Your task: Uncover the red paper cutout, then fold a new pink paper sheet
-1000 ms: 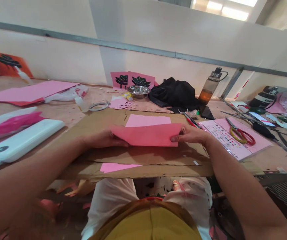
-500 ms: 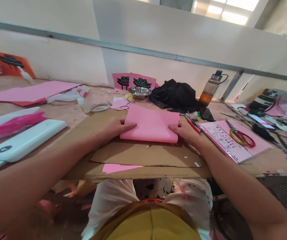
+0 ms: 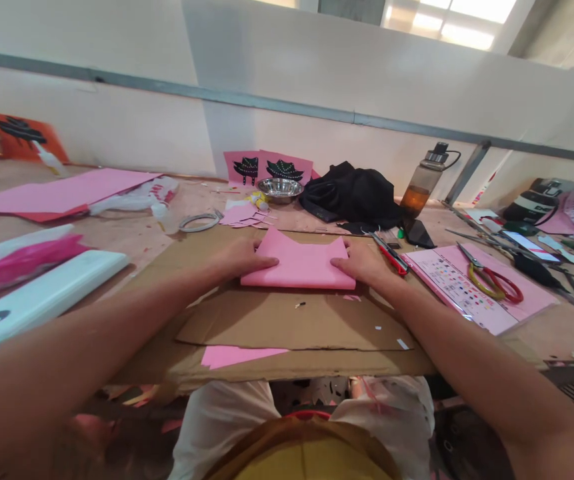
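Note:
A pink sheet of paper [image 3: 301, 263] is held between my two hands just above the cardboard [image 3: 267, 320]. Its near edge is curved or folded over, and its far edge dips in the middle. On its left side my left hand [image 3: 251, 259] grips it, thumb on top and the other fingers mostly hidden behind. The opposite side is pinched by my right hand [image 3: 354, 261] in the same way. More pink paper [image 3: 241, 356] sticks out from under the near edge of the upper cardboard piece.
Right of the cardboard lie a red utility knife [image 3: 391, 255] and scissors [image 3: 491, 277] on a printed sheet. Behind stand a steel bowl [image 3: 280, 191], black cloth [image 3: 351, 193] and a bottle [image 3: 424, 180]. A white power bank [image 3: 51, 290] lies at left.
The pink sheet now shows less height, and its far edge has gone from straight to dipped in the middle. Both hands still hold its sides. The view has shifted slightly.

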